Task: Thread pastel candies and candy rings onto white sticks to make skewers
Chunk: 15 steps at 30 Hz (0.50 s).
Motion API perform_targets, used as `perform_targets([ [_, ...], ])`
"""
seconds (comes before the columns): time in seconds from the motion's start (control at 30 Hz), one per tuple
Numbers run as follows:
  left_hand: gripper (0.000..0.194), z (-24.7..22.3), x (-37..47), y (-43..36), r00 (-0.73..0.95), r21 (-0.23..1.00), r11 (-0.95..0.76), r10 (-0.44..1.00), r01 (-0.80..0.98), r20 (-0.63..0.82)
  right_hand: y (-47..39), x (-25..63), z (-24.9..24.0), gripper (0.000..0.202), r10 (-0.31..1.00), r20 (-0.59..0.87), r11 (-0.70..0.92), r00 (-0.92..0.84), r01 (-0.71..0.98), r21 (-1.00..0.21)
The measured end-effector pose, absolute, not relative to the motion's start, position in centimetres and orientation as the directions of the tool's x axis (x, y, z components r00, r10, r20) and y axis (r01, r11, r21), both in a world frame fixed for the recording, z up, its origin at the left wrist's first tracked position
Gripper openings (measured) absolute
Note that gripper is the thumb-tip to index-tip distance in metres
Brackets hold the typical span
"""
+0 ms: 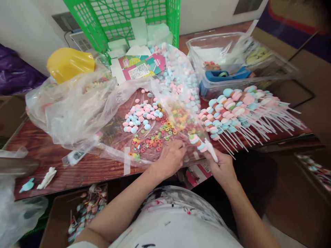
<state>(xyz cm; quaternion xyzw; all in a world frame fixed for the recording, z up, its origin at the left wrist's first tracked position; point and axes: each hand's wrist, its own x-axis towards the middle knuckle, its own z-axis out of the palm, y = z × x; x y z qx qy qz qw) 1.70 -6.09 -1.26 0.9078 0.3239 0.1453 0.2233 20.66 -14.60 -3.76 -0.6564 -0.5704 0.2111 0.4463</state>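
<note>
My right hand is closed around thick white sticks, perhaps several together. A candy skewer with pink, blue and green pieces points up and left from this hand. To its left, my left hand is at the table's front edge with its fingers curled together. Whatever those fingers hold, if anything, is hidden. Just beyond it, small fruit-coloured rings lie on clear plastic. Pink, blue and white round candies are spread behind the rings. Finished-looking candy skewers are piled to the right, their white sticks facing me.
A clear bag of pastel candies lies behind the loose ones. A green crate stands at the back. The clear tub and blue tape dispenser are back right. Below the table at left sits a box of wrapped sweets.
</note>
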Motion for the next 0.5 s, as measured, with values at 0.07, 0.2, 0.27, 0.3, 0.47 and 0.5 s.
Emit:
perform_targets([
  [0.07,0.019,-1.3,1.5,-5.7,0.686,0.667,-0.597,0.706,0.446,0.174,-14.7,20.3,-3.9,0.026,0.938,0.256,0.077,0.231,0.583,-0.809],
  [0.2,0.015,-0.7,1.0,-4.9,0.388,0.982,-0.141,0.918,0.128,0.081,-14.7,19.8,-3.4,0.023,0.938,0.288,0.125,0.194,0.586,-0.801],
  [0.27,0.018,-0.2,1.0,-4.7,0.319,0.999,0.049,0.947,-0.01,-0.043,-14.5,19.5,-3.1,0.02,0.939,0.313,0.175,0.14,0.589,-0.789],
  [0.3,0.02,0.0,1.1,-4.6,0.311,0.994,0.096,0.948,-0.059,-0.073,-14.4,19.3,-3.0,0.019,0.937,0.331,0.202,0.112,0.6,-0.774],
  [0.47,0.019,1.2,1.1,-5.2,0.302,0.998,-0.037,0.952,-0.055,0.052,-13.7,18.6,-3.5,0.018,0.917,0.393,0.242,0.068,0.688,-0.684],
  [0.5,0.018,1.4,1.0,-5.3,0.306,0.996,-0.09,0.948,-0.026,0.094,-13.6,18.6,-3.7,0.019,0.918,0.392,0.242,0.062,0.696,-0.676],
])
